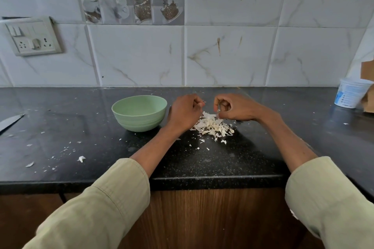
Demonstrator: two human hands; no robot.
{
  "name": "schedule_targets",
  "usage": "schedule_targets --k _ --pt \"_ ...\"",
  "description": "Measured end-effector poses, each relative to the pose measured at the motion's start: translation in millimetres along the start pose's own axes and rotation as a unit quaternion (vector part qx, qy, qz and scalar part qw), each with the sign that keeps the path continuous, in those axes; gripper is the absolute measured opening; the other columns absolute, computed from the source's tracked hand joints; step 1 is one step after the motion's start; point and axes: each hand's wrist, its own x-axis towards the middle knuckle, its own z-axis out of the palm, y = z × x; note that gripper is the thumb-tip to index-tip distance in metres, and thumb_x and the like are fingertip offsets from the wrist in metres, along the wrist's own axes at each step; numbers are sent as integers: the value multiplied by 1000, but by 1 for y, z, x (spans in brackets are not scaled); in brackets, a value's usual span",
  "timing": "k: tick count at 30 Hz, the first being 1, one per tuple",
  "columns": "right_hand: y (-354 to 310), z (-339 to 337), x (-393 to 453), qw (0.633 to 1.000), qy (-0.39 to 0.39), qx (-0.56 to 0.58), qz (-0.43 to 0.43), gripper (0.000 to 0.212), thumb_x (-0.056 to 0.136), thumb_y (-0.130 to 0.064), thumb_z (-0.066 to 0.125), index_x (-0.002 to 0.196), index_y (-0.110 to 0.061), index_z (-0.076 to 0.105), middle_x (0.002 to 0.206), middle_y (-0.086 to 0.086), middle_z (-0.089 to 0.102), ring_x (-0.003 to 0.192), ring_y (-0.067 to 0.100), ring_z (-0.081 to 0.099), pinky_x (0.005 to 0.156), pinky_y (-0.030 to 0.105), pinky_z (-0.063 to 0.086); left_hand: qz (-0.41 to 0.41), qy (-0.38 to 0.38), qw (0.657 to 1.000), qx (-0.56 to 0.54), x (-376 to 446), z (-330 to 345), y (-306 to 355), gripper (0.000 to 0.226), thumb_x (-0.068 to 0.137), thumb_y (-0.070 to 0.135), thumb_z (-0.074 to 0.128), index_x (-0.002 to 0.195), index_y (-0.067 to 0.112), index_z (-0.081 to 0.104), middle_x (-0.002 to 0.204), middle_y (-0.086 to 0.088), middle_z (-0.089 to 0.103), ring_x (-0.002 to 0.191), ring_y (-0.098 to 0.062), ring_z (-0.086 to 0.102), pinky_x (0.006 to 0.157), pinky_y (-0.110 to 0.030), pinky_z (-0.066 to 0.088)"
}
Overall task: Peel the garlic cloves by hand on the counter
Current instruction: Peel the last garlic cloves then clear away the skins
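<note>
Just right of the green bowl (139, 113) on the black counter (202, 159), the left hand (185, 112) and right hand (234, 108) hover curled over a pile of garlic skins (212, 124) (whether either holds a clove, I cannot tell).

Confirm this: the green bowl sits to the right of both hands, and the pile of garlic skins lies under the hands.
Not quite. In the head view the green bowl sits to the left of both hands, beside the left hand. The rest holds: the garlic skins lie piled under the left and right hand.
</note>
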Motion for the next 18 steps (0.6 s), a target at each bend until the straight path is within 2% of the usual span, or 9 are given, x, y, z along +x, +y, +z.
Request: schedule_targets --k 2,4,6,8,9,11,12,14,18 --pt "-6 1 -1 1000 1 -2 -20 13 94 -12 73 102 -22 71 75 -4 70 58 -3 52 66 18 41 -27 13 999 -31 1 -1 -4 22 101 12 56 93 25 73 88 10 76 71 -1 66 71 -32 59" --pt "-11 3 -1 999 21 -2 -33 16 97 -8 65 101 -19 75 74 -12 67 61 -8 53 59 7 35 -48 15 997 -64 2 -2 -5 25 101 8 52 97 22 73 90 4 77 55 7 58 55 -20 49" --pt "-12 4 1 998 46 0 -31 11 99 -15 67 98 -18 77 73 -14 66 62 -10 53 58 9 36 -62 10 994 -89 2 -3 -4 24 103 6 52 102 16 74 91 -1 77 48 9 55 46 -10 37" --pt "-14 9 4 999 32 12 -39 10 97 -32 75 95 -22 76 75 -12 67 62 -8 53 59 10 37 -77 5 992 -102 3 -2 -3 22 104 8 54 106 14 75 93 -1 78 59 10 60 49 -7 38" --pt "-13 12 6 999 11 18 -46 15 93 -39 79 96 -24 76 77 -11 66 63 -6 53 60 9 38 -88 4 990 -111 4 -2 -3 22 105 10 54 106 15 76 94 0 78 69 8 64 57 -7 43" --pt "-11 17 7 998 -31 14 -52 19 88 -43 84 99 -29 76 80 -11 65 66 -5 53 62 9 38 -115 2 982 -150 6 -2 -4 23 106 13 53 102 18 76 95 1 78 89 -6 71 80 -17 53" --pt "-11 18 7 998 -43 9 -55 19 87 -42 85 100 -30 78 80 -11 66 67 -6 54 62 9 38 -130 -2 976 -174 7 -2 -5 25 107 14 52 101 18 76 95 0 78 92 -10 71 87 -24 54" --pt "-7 18 8 997 -46 12 -54 16 88 -40 84 99 -31 79 82 -11 70 69 -5 56 61 10 38 -159 -12 963 -216 7 -4 -6 27 109 15 50 102 14 76 97 -2 77 87 -10 68 86 -27 52" --pt "-3 14 10 998 -40 38 -42 12 91 -33 83 99 -25 79 84 -11 76 72 -4 64 64 8 41 -179 -34 956 -230 5 -6 -6 28 109 13 48 107 7 75 96 -6 75 78 -5 63 65 -12 47"
